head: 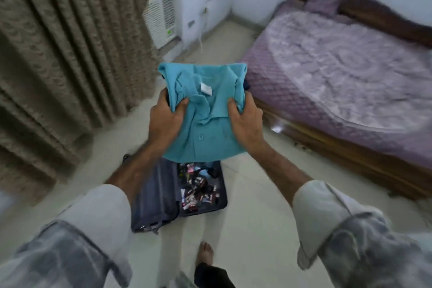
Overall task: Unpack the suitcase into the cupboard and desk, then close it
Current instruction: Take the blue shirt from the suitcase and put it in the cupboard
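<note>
A folded teal polo shirt (205, 105) with a white neck label is held up in front of me, above the floor. My left hand (167, 119) grips its left side, thumb on top and fingers underneath. My right hand (245, 121) grips its right side the same way. A dark garment edge peeks out under the shirt at its right. Below the shirt lies the open dark blue suitcase (159, 196) on the floor, its right half filled with several small toiletry items (198, 189). No cupboard or desk is in view.
A bed (339, 72) with a purple quilted cover and wooden frame stands at the right. Beige curtains (58, 42) hang at the left, with a white air cooler (161, 16) behind them. Pale tiled floor lies around the suitcase; my bare foot (205, 252) is near the bottom.
</note>
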